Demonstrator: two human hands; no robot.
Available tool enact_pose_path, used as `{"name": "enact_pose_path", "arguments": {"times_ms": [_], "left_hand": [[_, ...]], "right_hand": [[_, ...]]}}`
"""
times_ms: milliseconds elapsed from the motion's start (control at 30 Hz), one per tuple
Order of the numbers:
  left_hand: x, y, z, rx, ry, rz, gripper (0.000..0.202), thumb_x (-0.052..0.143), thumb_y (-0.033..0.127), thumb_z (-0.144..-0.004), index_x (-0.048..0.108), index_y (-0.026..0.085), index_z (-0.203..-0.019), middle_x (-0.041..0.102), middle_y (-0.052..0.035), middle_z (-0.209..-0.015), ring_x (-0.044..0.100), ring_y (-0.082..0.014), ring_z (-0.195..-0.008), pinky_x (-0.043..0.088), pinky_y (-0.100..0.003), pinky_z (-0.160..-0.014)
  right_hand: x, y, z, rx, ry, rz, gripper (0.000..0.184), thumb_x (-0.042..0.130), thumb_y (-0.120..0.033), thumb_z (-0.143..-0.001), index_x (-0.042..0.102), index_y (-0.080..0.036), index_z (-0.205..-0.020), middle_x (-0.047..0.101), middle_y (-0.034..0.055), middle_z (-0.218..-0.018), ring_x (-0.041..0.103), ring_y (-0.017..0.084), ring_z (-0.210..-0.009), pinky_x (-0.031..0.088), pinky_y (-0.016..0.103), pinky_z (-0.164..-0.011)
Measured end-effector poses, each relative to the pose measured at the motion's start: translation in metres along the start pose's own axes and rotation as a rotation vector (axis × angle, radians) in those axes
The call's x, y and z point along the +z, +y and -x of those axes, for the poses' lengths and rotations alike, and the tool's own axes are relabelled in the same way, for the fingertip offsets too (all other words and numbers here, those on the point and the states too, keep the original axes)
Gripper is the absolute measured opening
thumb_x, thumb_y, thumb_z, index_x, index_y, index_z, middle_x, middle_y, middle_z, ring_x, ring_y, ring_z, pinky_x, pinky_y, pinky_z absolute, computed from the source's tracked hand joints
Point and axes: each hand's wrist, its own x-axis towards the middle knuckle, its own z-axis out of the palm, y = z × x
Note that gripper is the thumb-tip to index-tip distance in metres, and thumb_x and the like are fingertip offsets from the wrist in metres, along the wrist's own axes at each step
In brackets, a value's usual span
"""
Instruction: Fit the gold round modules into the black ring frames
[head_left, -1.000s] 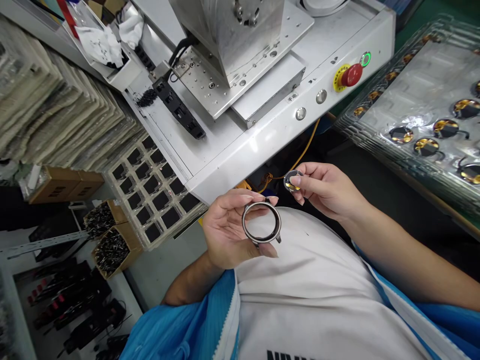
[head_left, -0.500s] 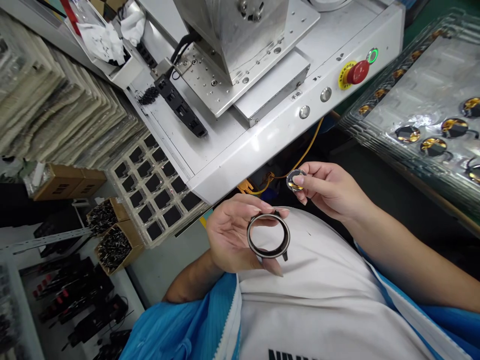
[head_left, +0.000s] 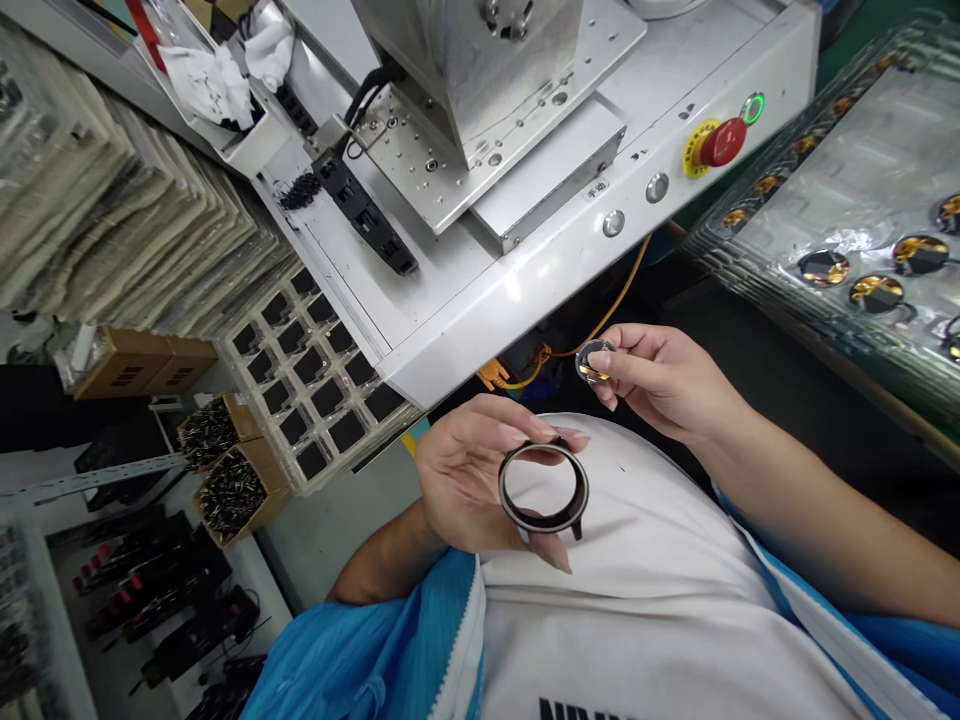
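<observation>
A dark ring-shaped watch case point(head_left: 583, 490) with short lugs is held by its rim in my left hand point(head_left: 469, 470), fingers above and thumb below. Its middle is open and shows the white shirt behind. My right hand point(head_left: 667, 385) pinches a small round display module point(head_left: 587, 362), dark and silvery with a golden patch, between thumb and fingers. The thumb covers part of its face. The two parts are apart, the module up and to the right of the case.
A white machine bench point(head_left: 480, 315) with a red emergency stop button point(head_left: 724, 142) stands ahead. At right, clear trays point(head_left: 780, 215) carry several round modules point(head_left: 876, 293). A tray of black squares point(head_left: 328, 397), stacked trays point(head_left: 97, 200) and boxes of small dark parts point(head_left: 232, 495) are at left.
The watch case and my left hand have shifted slightly right and down, with the case tilted a little. My right hand keeps its pinch on the module. The whole view has moved slightly.
</observation>
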Motion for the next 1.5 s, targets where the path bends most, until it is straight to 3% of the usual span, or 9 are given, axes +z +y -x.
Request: {"name": "enact_pose_path", "arguments": {"times_ms": [633,767,933,1033,1200,1333,1500], "left_hand": [[-0.003,-0.001,0.002,-0.048,0.041,-0.047,0.081,0.098,0.052,-0.05,0.062,0.034,-0.121,0.067,0.0005,-0.104,0.081,-0.0218,-0.086,0.069,-0.028,-0.074],[-0.01,-0.013,0.001,0.007,0.068,-0.085,0.074,0.101,0.043,-0.055,0.066,0.031,-0.119,0.073,-0.0007,-0.103,0.08,-0.0225,-0.094,0.068,-0.03,-0.082],[-0.022,-0.033,0.002,-0.072,0.117,-0.05,0.065,0.101,0.025,-0.06,0.071,0.026,-0.118,0.079,-0.0049,-0.109,0.079,-0.024,-0.102,0.066,-0.032,-0.09],[-0.025,-0.041,0.004,-0.102,0.129,-0.029,0.067,0.102,0.02,-0.054,0.074,0.027,-0.114,0.081,-0.0045,-0.109,0.08,-0.0245,-0.102,0.066,-0.031,-0.089],[-0.024,-0.043,0.004,-0.143,0.166,-0.022,0.065,0.105,0.025,-0.045,0.078,0.026,-0.104,0.082,-0.0034,-0.101,0.082,-0.0243,-0.093,0.067,-0.029,-0.083],[-0.022,-0.041,0.002,-0.127,0.182,-0.04,0.066,0.106,0.023,-0.04,0.08,0.028,-0.1,0.083,-0.0021,-0.098,0.082,-0.0223,-0.088,0.067,-0.027,-0.08],[-0.021,-0.042,0.002,-0.092,0.171,-0.071,0.065,0.105,0.021,-0.042,0.081,0.03,-0.102,0.084,-0.002,-0.099,0.082,-0.0202,-0.089,0.067,-0.025,-0.077]], "right_hand": [[0.0,-0.001,0.002,-0.004,-0.005,0.024,0.041,0.099,-0.042,-0.064,0.067,-0.017,-0.068,0.062,0.0009,-0.059,0.053,0.01,-0.049,0.046,0.021,-0.045],[0.005,-0.012,0.013,-0.036,-0.016,0.074,0.04,0.098,-0.046,-0.066,0.069,-0.017,-0.067,0.063,0.0021,-0.062,0.053,0.011,-0.053,0.046,0.023,-0.047],[0.017,-0.023,0.029,-0.028,-0.08,0.131,0.036,0.096,-0.042,-0.068,0.07,-0.018,-0.068,0.074,0.0076,-0.088,0.065,0.018,-0.076,0.056,0.029,-0.068],[0.027,-0.021,0.031,0.065,-0.13,0.106,0.039,0.097,-0.042,-0.065,0.068,-0.017,-0.068,0.072,0.0059,-0.079,0.065,0.018,-0.073,0.054,0.028,-0.066],[0.042,-0.015,0.03,0.082,-0.125,0.048,0.042,0.098,-0.032,-0.059,0.059,-0.017,-0.066,0.066,-0.0016,-0.064,0.059,0.011,-0.057,0.044,0.021,-0.054],[0.051,-0.011,0.032,0.037,-0.129,0.048,0.038,0.093,-0.024,-0.063,0.057,-0.018,-0.072,0.069,-0.0003,-0.067,0.064,0.013,-0.06,0.048,0.022,-0.056],[0.057,-0.01,0.033,-0.052,-0.109,0.054,0.032,0.08,-0.009,-0.066,0.052,-0.021,-0.077,0.065,-0.0052,-0.063,0.064,0.012,-0.056,0.047,0.02,-0.052]]}}
